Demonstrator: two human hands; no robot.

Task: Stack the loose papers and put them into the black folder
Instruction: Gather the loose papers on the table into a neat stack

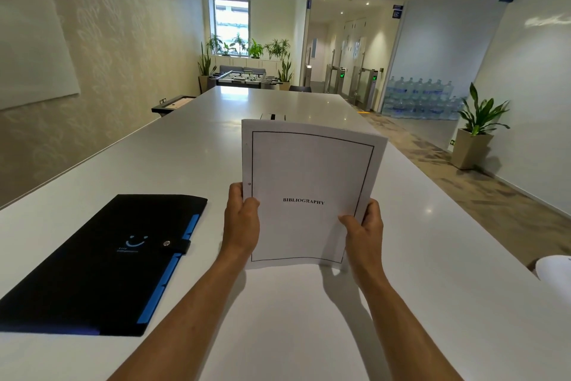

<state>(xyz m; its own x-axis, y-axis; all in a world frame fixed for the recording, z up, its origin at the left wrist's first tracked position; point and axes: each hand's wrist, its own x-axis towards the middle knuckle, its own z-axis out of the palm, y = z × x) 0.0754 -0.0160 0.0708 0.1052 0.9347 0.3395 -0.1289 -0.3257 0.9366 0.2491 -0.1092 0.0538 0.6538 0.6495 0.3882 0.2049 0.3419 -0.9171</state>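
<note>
Both hands, left hand (242, 220) and right hand (364, 229), grip the papers (309, 170) upright above a long white table (185, 158). The closed black folder (102, 260) lies to their left. Potted plants (477, 124) line the office walls.

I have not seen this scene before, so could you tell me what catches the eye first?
First, the stack of papers held upright at centre by the left hand and right hand, its top sheet reading BIBLIOGRAPHY. Next, the black folder, snapped shut, lying flat on the white table to the left.

A: What's past the table's (185, 164) far end?
B: A foosball table (244, 77) among plants (247, 47).
A: And beyond its right edge?
B: Stacked water bottles (420, 96), a potted plant (477, 127).
</note>
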